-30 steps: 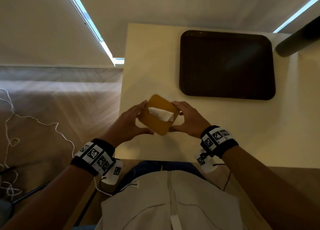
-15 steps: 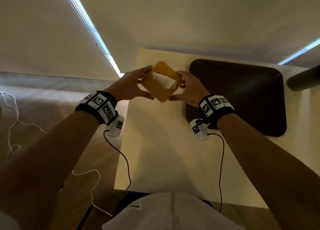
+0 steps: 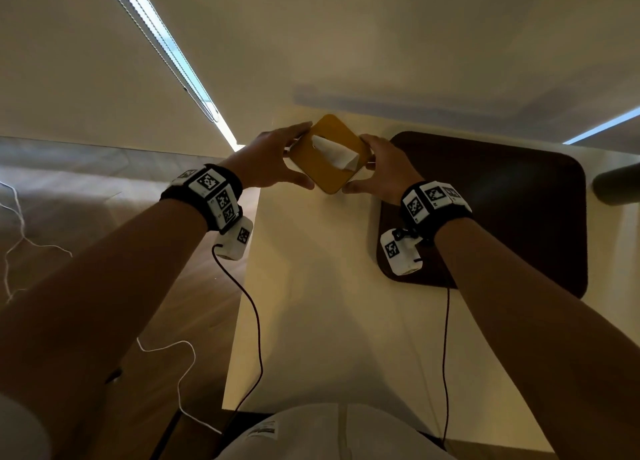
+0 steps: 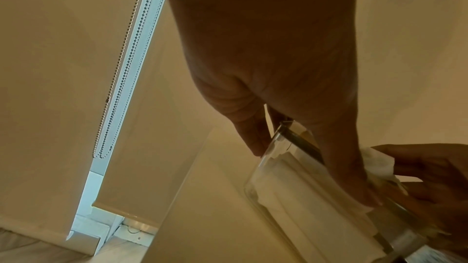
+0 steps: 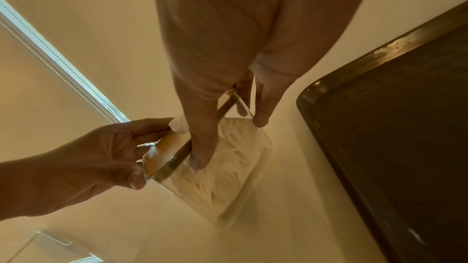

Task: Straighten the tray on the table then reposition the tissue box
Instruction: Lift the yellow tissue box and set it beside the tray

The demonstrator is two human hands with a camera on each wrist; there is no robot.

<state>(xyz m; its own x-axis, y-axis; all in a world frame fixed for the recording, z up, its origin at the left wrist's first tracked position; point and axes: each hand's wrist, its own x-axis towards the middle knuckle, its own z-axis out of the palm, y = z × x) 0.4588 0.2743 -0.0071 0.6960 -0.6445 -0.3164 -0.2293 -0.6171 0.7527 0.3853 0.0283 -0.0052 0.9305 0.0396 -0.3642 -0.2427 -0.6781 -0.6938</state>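
Observation:
A clear tissue box (image 3: 322, 172) with an ochre lid and a white tissue (image 3: 337, 151) poking out sits turned like a diamond near the cream table's (image 3: 311, 321) far left corner. My left hand (image 3: 289, 155) grips its left side and my right hand (image 3: 367, 163) grips its right side. In the right wrist view the thumb and fingers of my right hand (image 5: 228, 139) clasp the box (image 5: 228, 183), with my left hand (image 5: 88, 157) opposite. In the left wrist view my left hand (image 4: 311, 167) grips the box (image 4: 291, 197). Whether the box touches the table I cannot tell. The dark brown tray (image 3: 512, 200) lies square to its right.
The table's left edge (image 3: 247, 269) drops to a wooden floor (image 3: 86, 200) with loose cables. A window blind with a bead chain (image 4: 119, 71) hangs behind and to the left. A dark cylinder (image 3: 620, 182) juts in at the right edge. Bare tabletop lies in front of the box.
Both hands have carried the tissue box from the table's near left edge to its far left corner, beside the tray's far left corner. The tray has not moved.

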